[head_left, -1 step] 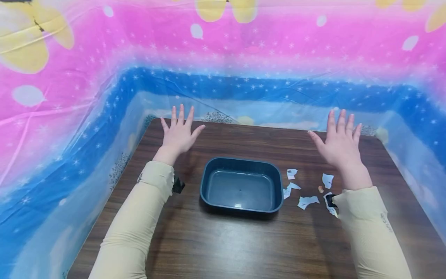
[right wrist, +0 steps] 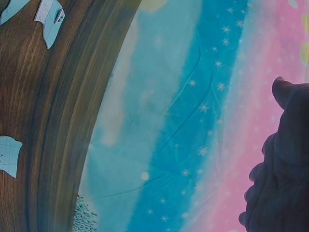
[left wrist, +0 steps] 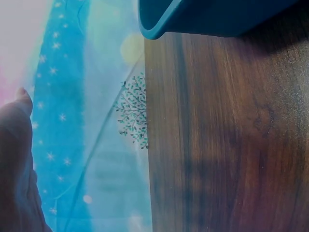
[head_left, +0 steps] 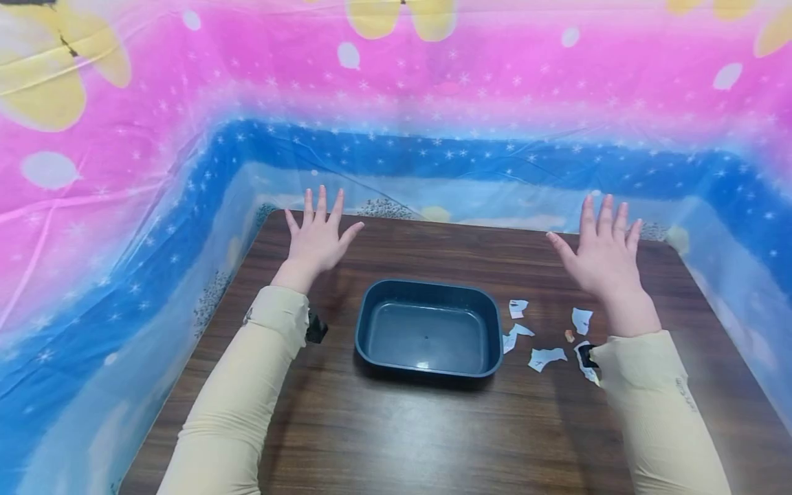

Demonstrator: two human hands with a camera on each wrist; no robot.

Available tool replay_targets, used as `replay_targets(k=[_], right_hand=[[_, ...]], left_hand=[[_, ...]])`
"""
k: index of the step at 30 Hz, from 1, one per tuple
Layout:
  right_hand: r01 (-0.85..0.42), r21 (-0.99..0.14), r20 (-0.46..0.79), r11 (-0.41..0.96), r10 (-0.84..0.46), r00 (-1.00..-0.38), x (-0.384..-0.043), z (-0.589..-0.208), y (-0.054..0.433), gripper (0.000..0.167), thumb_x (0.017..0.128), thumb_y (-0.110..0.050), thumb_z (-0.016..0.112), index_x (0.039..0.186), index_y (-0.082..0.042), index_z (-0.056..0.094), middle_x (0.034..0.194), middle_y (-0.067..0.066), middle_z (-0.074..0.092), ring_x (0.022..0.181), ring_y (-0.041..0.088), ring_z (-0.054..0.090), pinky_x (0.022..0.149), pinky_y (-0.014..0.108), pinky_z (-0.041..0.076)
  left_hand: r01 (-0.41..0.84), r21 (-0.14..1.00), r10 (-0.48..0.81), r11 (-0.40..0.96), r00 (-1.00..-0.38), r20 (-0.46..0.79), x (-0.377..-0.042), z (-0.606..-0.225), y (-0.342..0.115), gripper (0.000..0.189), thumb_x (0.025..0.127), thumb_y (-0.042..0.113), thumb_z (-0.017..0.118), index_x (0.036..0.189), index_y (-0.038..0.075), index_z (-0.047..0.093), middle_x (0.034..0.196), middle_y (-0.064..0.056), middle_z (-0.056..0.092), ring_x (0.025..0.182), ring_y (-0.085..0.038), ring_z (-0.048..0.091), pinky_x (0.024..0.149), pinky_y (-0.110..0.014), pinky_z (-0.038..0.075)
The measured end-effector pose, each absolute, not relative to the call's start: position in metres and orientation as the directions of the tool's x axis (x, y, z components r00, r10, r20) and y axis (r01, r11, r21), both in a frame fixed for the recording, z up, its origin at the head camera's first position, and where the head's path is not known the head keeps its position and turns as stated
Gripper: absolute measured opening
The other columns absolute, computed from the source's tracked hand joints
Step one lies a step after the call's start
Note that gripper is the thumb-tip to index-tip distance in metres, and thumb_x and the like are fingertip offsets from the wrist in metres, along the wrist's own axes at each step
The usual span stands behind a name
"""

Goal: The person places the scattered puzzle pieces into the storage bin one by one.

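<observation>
Both hands hang above the table with fingers straight and spread, holding nothing. My left hand [head_left: 315, 240] is up and left of a dark blue-grey rectangular tub [head_left: 428, 375], whose inside holds nothing visible. To the tub's right lie several torn white paper scraps [head_left: 547, 359], some with dark marks, and a tiny orange-brown bit [head_left: 569, 336]. My right hand [head_left: 606, 261] is beyond these scraps, touching none. One scrap [head_left: 581, 320] lies just left of the right wrist; another is partly hidden by the right cuff. The right wrist view shows a paper scrap [right wrist: 8, 157] near its left edge.
The brown wood-grain table [head_left: 396, 440] is ringed by a pink and blue printed cloth [head_left: 408, 103] at the back and sides. A black object [head_left: 317, 328] shows beside the left cuff. The tub [left wrist: 207, 19] stands near the left wrist camera.
</observation>
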State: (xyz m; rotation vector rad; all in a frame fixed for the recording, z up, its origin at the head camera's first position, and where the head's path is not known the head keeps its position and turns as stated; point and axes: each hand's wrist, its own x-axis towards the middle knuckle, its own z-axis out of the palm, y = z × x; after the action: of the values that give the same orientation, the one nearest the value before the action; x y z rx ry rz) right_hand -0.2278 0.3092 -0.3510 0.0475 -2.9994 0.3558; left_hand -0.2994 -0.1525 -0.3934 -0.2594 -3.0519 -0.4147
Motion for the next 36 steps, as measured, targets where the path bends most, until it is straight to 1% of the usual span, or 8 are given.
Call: replay_targets(k=[16, 20, 25, 28, 30, 31, 34, 36], right_hand=[[-0.051, -0.250, 0.091, 0.967, -0.029, -0.995, -0.227, -0.354, 0.313, 0.098, 0.100, -0.072, 0.025, 0.159, -0.006, -0.017, 0.162, 0.022, -0.028, 0.145, 0.042, -0.032, 0.112, 0.066, -0.022], [-0.061, -0.264, 0.100, 0.963, -0.035, -0.994, -0.220, -0.354, 0.311, 0.097, 0.101, -0.071, 0.026, 0.160, -0.006, -0.016, 0.162, 0.024, -0.026, 0.147, 0.043, -0.029, 0.112, 0.066, -0.021], [-0.100, -0.312, 0.116, 0.945, -0.067, -0.991, -0.196, -0.358, 0.305, 0.095, 0.103, -0.066, 0.032, 0.161, -0.004, -0.012, 0.164, 0.028, -0.016, 0.149, 0.044, -0.022, 0.115, 0.064, -0.017], [-0.128, -0.342, 0.121, 0.931, -0.091, -0.988, -0.172, -0.361, 0.300, 0.093, 0.104, -0.059, 0.041, 0.162, 0.001, -0.001, 0.165, 0.032, -0.001, 0.152, 0.048, -0.007, 0.119, 0.063, -0.005], [-0.135, -0.359, 0.108, 0.924, -0.102, -0.989, -0.155, -0.365, 0.297, 0.087, 0.104, -0.052, 0.050, 0.161, 0.003, 0.014, 0.162, 0.033, 0.017, 0.150, 0.051, 0.013, 0.119, 0.065, 0.011], [-0.142, -0.368, 0.103, 0.919, -0.112, -0.988, -0.146, -0.369, 0.295, 0.081, 0.104, -0.047, 0.055, 0.159, 0.004, 0.024, 0.158, 0.033, 0.030, 0.145, 0.051, 0.028, 0.116, 0.066, 0.022], [-0.155, -0.404, 0.064, 0.901, -0.141, -0.988, -0.125, -0.384, 0.293, 0.053, 0.100, -0.028, 0.067, 0.141, 0.003, 0.055, 0.127, 0.023, 0.065, 0.114, 0.042, 0.062, 0.093, 0.060, 0.049], [-0.157, -0.434, 0.039, 0.887, -0.156, -0.987, -0.118, -0.398, 0.294, 0.034, 0.097, -0.019, 0.070, 0.125, 0.001, 0.067, 0.104, 0.012, 0.073, 0.094, 0.031, 0.068, 0.079, 0.052, 0.055]], left_hand=[[0.161, 0.284, 0.154, 0.945, -0.987, 0.046, -0.297, -0.395, -0.150, 0.084, 0.100, 0.074, 0.020, 0.162, 0.029, -0.013, 0.168, -0.010, -0.020, 0.149, -0.029, -0.030, 0.111, -0.071, -0.018], [0.177, 0.309, 0.168, 0.935, -0.984, 0.058, -0.287, -0.395, -0.152, 0.085, 0.101, 0.072, 0.025, 0.164, 0.025, -0.008, 0.169, -0.014, -0.014, 0.150, -0.031, -0.027, 0.111, -0.071, -0.018], [0.196, 0.327, 0.183, 0.924, -0.981, 0.070, -0.262, -0.398, -0.155, 0.088, 0.101, 0.072, 0.024, 0.165, 0.019, -0.004, 0.169, -0.016, -0.009, 0.152, -0.031, -0.022, 0.112, -0.070, -0.016], [0.211, 0.341, 0.197, 0.916, -0.978, 0.076, -0.239, -0.402, -0.155, 0.088, 0.102, 0.069, 0.027, 0.165, 0.013, 0.003, 0.170, -0.017, -0.001, 0.154, -0.034, -0.012, 0.114, -0.070, -0.013], [0.221, 0.357, 0.209, 0.908, -0.975, 0.071, -0.220, -0.407, -0.153, 0.085, 0.104, 0.064, 0.032, 0.165, 0.010, 0.010, 0.169, -0.018, 0.006, 0.155, -0.036, -0.004, 0.115, -0.069, -0.009], [0.225, 0.368, 0.216, 0.902, -0.974, 0.064, -0.210, -0.409, -0.151, 0.083, 0.105, 0.061, 0.035, 0.164, 0.008, 0.013, 0.169, -0.019, 0.010, 0.155, -0.037, 0.000, 0.115, -0.069, -0.007], [0.232, 0.410, 0.239, 0.882, -0.970, 0.034, -0.180, -0.421, -0.144, 0.075, 0.107, 0.052, 0.043, 0.162, 0.006, 0.022, 0.166, -0.019, 0.021, 0.154, -0.038, 0.012, 0.116, -0.070, -0.001], [0.231, 0.443, 0.251, 0.866, -0.968, 0.014, -0.163, -0.431, -0.139, 0.072, 0.107, 0.049, 0.046, 0.161, 0.006, 0.027, 0.165, -0.018, 0.027, 0.154, -0.037, 0.017, 0.116, -0.071, 0.003]])
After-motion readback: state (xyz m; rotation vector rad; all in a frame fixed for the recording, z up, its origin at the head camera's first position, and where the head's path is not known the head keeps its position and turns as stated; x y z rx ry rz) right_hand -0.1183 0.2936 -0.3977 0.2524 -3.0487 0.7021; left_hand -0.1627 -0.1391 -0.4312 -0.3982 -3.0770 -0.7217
